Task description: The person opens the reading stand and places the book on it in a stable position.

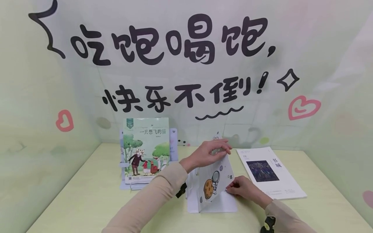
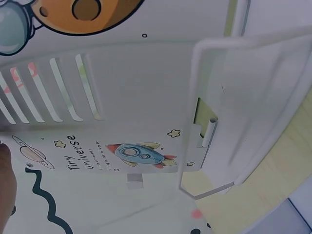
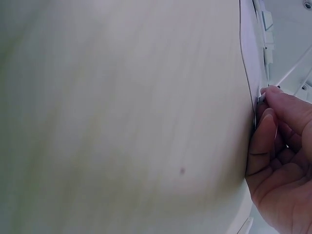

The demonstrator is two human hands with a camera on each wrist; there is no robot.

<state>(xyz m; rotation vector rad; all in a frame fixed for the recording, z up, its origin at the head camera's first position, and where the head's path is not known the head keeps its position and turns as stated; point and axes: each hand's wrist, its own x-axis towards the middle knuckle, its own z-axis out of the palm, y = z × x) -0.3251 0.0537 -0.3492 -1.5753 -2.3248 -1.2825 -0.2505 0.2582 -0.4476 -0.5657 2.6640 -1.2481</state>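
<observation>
A white folding book stand [image 1: 204, 174] stands partly unfolded on the table, its panel tilted over a flat base plate [image 1: 225, 205]. The panel carries a cartoon astronaut and an orange cratered planet. My left hand [image 1: 208, 152] holds the panel's top edge, fingers over it and thumb below. Low on the right side, my right hand [image 1: 244, 188] is down by the tabletop. In the right wrist view its thumb and forefinger pinch a thin pale part [image 3: 262, 98] of the stand. A white bent frame [image 2: 196, 83] sticks out from the slotted panel in the left wrist view.
On the left, a green picture book [image 1: 147, 147] leans on a similar stand [image 1: 174, 142]. A white magazine [image 1: 287, 186] with a dark picture lies flat at the right, close to my right hand. Behind the pale wooden table [image 1: 87, 181] rises a printed backdrop [image 1: 186, 72].
</observation>
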